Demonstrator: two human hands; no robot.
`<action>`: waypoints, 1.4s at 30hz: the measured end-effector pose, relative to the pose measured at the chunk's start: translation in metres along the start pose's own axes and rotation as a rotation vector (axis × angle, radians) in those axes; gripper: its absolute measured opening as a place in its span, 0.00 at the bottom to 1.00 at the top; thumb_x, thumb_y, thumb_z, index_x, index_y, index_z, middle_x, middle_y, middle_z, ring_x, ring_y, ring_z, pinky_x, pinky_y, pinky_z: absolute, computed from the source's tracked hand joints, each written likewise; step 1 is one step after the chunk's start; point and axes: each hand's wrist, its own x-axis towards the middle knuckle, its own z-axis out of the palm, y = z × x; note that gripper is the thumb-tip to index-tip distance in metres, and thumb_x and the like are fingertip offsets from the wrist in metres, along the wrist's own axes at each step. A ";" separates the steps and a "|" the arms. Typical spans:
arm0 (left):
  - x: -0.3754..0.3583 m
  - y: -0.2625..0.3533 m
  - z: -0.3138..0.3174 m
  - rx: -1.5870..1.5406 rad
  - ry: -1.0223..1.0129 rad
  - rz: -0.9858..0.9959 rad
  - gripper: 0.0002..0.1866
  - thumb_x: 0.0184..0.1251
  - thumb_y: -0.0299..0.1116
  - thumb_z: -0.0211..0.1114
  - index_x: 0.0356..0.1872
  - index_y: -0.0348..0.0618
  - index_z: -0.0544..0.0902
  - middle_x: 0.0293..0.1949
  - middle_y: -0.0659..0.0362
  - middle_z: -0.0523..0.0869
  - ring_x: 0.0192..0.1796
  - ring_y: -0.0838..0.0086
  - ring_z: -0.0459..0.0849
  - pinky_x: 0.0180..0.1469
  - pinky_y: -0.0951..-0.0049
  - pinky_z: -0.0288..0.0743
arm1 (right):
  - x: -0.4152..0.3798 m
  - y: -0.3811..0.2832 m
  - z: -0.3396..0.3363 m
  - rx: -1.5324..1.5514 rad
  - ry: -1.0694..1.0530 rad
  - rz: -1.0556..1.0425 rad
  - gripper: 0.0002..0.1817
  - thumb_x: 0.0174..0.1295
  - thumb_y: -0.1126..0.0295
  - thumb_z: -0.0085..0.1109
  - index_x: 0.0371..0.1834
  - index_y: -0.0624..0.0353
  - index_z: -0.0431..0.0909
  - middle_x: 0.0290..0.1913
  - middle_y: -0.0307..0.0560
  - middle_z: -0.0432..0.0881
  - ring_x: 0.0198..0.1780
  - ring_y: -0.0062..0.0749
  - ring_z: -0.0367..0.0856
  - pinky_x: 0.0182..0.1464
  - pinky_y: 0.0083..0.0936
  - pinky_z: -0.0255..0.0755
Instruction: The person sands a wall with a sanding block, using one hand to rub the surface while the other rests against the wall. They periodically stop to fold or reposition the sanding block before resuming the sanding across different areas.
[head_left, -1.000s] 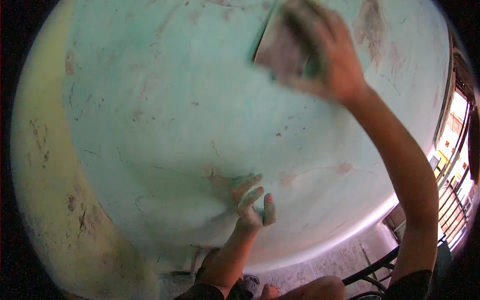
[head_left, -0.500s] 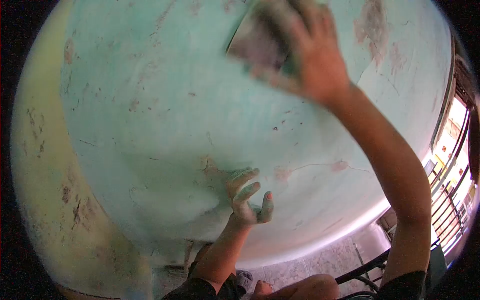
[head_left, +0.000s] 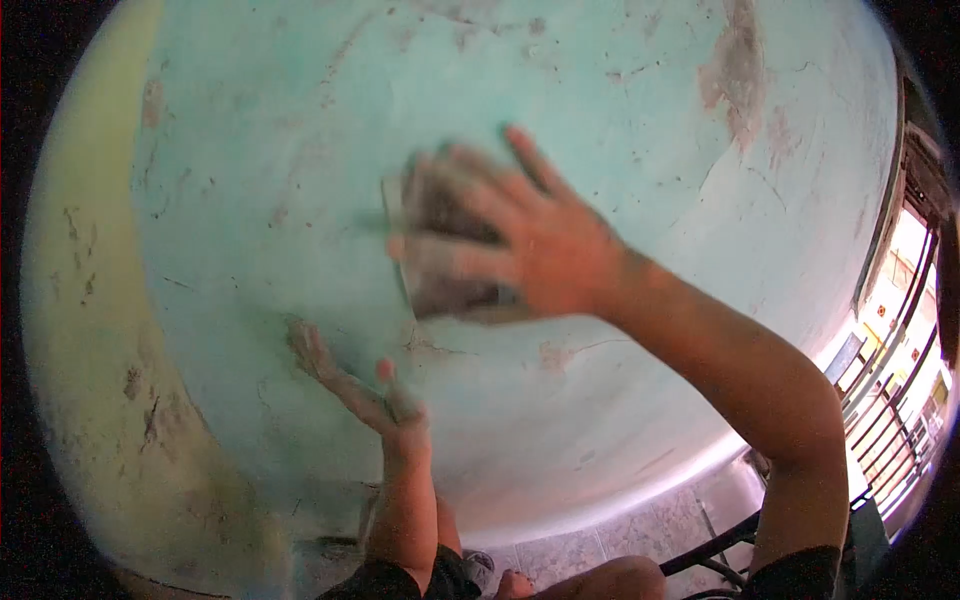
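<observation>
Lying directly beneath the right grip [head_left: 545, 245], fingers spread, is a dark sheet [head_left: 440, 215].

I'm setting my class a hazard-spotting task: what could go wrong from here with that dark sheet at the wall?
The right grip lies spread over the dark sheet, so the sheet might slip free. The cracked patch in the wall just below could chip or catch the sheet's edge. The open left grip is close below, so a downward stroke might knock it.

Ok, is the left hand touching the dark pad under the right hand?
Apart. The head view shows a strip of green wall between the left hand and the dark pad above it.
</observation>
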 end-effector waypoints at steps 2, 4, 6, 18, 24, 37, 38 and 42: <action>0.003 0.000 0.000 0.052 -0.014 -0.079 0.40 0.76 0.59 0.41 0.73 0.33 0.57 0.74 0.35 0.56 0.77 0.39 0.51 0.74 0.36 0.38 | -0.004 0.010 -0.005 -0.015 -0.020 0.042 0.56 0.37 0.45 0.78 0.75 0.35 0.60 0.74 0.58 0.59 0.76 0.59 0.54 0.75 0.62 0.48; 0.003 -0.001 0.001 0.110 -0.025 -0.172 0.43 0.76 0.62 0.37 0.75 0.33 0.55 0.75 0.34 0.54 0.78 0.39 0.49 0.74 0.36 0.36 | -0.002 0.025 -0.016 -0.020 -0.046 0.074 0.55 0.38 0.45 0.78 0.75 0.35 0.61 0.74 0.58 0.59 0.76 0.59 0.54 0.74 0.62 0.49; 0.003 -0.001 0.002 0.257 -0.081 -0.117 0.43 0.76 0.63 0.33 0.76 0.33 0.54 0.76 0.34 0.51 0.78 0.40 0.47 0.74 0.36 0.35 | 0.007 0.046 -0.027 -0.140 0.348 0.441 0.53 0.41 0.40 0.74 0.75 0.29 0.59 0.71 0.58 0.62 0.74 0.53 0.59 0.73 0.65 0.48; 0.006 0.004 -0.002 0.202 -0.118 -0.165 0.43 0.76 0.63 0.32 0.77 0.34 0.54 0.77 0.36 0.50 0.79 0.40 0.45 0.74 0.35 0.33 | 0.065 0.057 -0.020 -0.280 0.374 0.417 0.52 0.44 0.41 0.72 0.74 0.42 0.60 0.72 0.57 0.59 0.73 0.54 0.58 0.71 0.68 0.48; -0.010 -0.012 0.026 0.190 -0.147 -0.146 0.42 0.77 0.62 0.34 0.76 0.35 0.54 0.77 0.36 0.50 0.79 0.41 0.45 0.74 0.35 0.33 | 0.083 0.033 0.036 -0.205 0.019 -0.050 0.44 0.48 0.38 0.67 0.69 0.41 0.66 0.67 0.58 0.66 0.71 0.56 0.62 0.72 0.69 0.46; -0.012 -0.009 0.032 0.172 -0.137 -0.163 0.39 0.77 0.57 0.42 0.77 0.38 0.55 0.77 0.36 0.50 0.79 0.39 0.45 0.74 0.34 0.34 | 0.073 0.048 0.030 -0.185 0.112 0.014 0.47 0.44 0.41 0.71 0.69 0.43 0.65 0.72 0.58 0.62 0.71 0.55 0.62 0.74 0.65 0.47; -0.013 -0.011 0.033 0.161 -0.128 -0.147 0.39 0.76 0.56 0.44 0.77 0.38 0.55 0.77 0.37 0.50 0.79 0.39 0.45 0.74 0.34 0.34 | 0.067 0.040 0.032 -0.148 0.008 -0.139 0.48 0.43 0.41 0.72 0.69 0.43 0.65 0.72 0.57 0.61 0.72 0.53 0.62 0.74 0.65 0.46; -0.014 -0.013 0.034 0.139 -0.122 -0.183 0.39 0.75 0.55 0.48 0.77 0.38 0.55 0.77 0.37 0.50 0.79 0.40 0.45 0.74 0.34 0.35 | 0.054 0.075 0.012 -0.201 0.188 0.163 0.50 0.41 0.41 0.74 0.70 0.45 0.65 0.72 0.54 0.63 0.73 0.51 0.61 0.74 0.64 0.47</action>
